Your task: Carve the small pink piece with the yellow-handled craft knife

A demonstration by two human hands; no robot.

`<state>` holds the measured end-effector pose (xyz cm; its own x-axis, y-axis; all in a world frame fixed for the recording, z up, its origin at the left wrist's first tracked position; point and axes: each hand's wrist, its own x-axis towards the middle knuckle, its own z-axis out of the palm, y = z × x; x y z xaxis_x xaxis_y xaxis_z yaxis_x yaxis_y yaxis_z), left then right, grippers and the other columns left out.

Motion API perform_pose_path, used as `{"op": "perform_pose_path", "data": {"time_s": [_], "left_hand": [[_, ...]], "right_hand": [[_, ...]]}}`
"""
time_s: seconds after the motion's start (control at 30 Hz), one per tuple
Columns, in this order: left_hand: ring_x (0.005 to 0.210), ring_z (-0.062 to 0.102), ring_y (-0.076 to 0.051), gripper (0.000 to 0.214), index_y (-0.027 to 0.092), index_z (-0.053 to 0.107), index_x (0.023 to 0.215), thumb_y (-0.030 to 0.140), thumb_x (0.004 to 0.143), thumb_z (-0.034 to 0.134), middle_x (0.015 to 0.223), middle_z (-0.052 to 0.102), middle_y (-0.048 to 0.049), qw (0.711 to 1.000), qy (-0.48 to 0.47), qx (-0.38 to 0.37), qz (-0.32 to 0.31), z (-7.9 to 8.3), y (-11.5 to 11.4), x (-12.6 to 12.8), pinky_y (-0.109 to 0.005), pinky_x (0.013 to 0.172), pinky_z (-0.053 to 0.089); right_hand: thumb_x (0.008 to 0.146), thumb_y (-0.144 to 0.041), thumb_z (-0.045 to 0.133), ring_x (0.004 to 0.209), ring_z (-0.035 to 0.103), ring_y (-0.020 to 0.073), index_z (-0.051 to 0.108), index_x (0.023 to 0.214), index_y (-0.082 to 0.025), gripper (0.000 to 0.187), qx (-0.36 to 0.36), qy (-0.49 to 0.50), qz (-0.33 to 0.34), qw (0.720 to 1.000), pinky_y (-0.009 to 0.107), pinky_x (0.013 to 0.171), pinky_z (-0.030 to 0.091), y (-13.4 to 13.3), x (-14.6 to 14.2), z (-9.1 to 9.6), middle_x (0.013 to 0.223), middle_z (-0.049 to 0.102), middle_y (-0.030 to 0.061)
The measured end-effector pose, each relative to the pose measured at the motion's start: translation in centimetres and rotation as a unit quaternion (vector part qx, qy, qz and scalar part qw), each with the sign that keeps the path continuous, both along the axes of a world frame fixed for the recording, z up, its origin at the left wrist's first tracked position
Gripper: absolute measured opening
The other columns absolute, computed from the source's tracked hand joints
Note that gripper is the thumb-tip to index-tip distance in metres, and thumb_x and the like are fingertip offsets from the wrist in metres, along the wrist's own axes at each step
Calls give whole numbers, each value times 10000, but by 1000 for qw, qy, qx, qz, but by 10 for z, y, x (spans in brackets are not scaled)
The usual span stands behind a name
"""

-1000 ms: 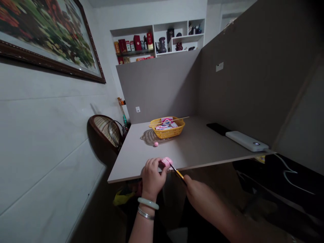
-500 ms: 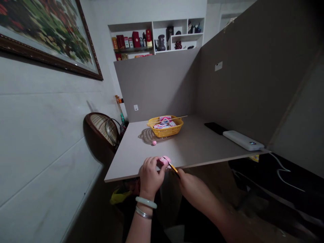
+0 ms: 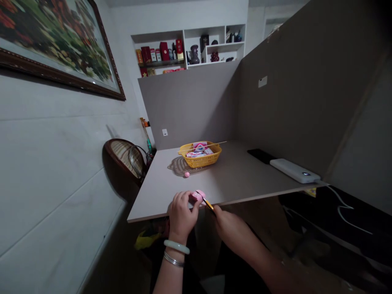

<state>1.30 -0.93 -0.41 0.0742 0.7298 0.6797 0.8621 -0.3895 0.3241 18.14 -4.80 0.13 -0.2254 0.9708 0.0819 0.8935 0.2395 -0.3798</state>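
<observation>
At the table's near edge my left hand (image 3: 183,210) is closed round a soft-looking pink lump (image 3: 200,195), with thumb and fingers on its left side. My right hand (image 3: 228,224) grips a slim yellow-handled tool (image 3: 208,203) with a dark, narrow metal end. That end rests on top of the lump; whether it cuts in I cannot tell. A small pink ball (image 3: 186,174) lies farther back on the table. Behind it stands a yellow plastic basket (image 3: 200,162) holding colourful packets (image 3: 199,153), with a thin stick (image 3: 214,143) laid across its rim.
The grey table (image 3: 239,179) has upright panels at the back and right. Near the right panel lie a white power bank (image 3: 294,170) with a cable and a dark flat object (image 3: 260,155). A round-backed chair (image 3: 122,163) stands left of the table.
The view has tilted slightly, so the surroundings sit a little lower. Both hands keep nearly the same position, the tool's tip still on the pink lump.
</observation>
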Motion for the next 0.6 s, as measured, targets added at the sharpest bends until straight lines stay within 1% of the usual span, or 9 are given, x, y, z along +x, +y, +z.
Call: {"op": "perform_pose_path", "data": {"time_s": [0.07,0.2,0.27,0.37,0.43,0.53,0.6], "left_hand": [[901,565,-203,195,215,572,954,390,870,556,936,627,-46,1000,5,-3,0,0,0,0,-329,771,457],[899,568,-205,191,211,576,954,380,867,561,927,627,-53,1000,9,1,-9,-2,0,0,-332,770,456],[889,572,-207,201,207,576,949,389,867,558,918,626,-57,1000,7,8,-14,-2,1,0,-333,761,456],[867,575,-204,193,208,578,926,391,870,551,899,622,-52,1000,7,13,-9,-1,3,-1,-328,750,455],[852,572,-197,186,209,580,917,386,872,548,888,623,-47,1000,9,14,1,-1,3,-1,-320,739,454],[872,569,-195,173,213,578,924,376,871,552,899,624,-44,1000,15,14,-1,-1,2,-1,-317,757,456],[894,570,-199,185,214,576,942,383,868,558,917,622,-48,1000,15,12,-6,-2,1,0,-321,774,457]], "right_hand": [[956,-207,324,769,678,186,530,958,-183,207,-5,6,3,1000,248,549,271,-2,2,-4,857,705,84],[956,-208,314,772,681,189,531,915,-190,221,-25,27,-8,999,245,557,282,-14,14,-15,824,704,81],[951,-193,316,779,683,190,530,909,-188,218,-18,17,-10,1000,244,559,281,-14,14,-14,827,705,84],[949,-199,338,771,682,187,529,946,-181,192,1,-9,-5,1000,244,550,269,-3,4,-3,847,706,87],[952,-208,340,772,681,188,531,967,-179,194,13,-14,1,1000,243,545,263,2,1,2,867,707,90],[950,-202,340,766,680,182,533,932,-184,194,7,-3,9,1000,240,543,258,-3,7,-5,858,709,83],[951,-203,331,747,681,181,531,913,-191,203,-17,7,0,1000,240,534,250,-11,16,-12,830,710,76]]}}
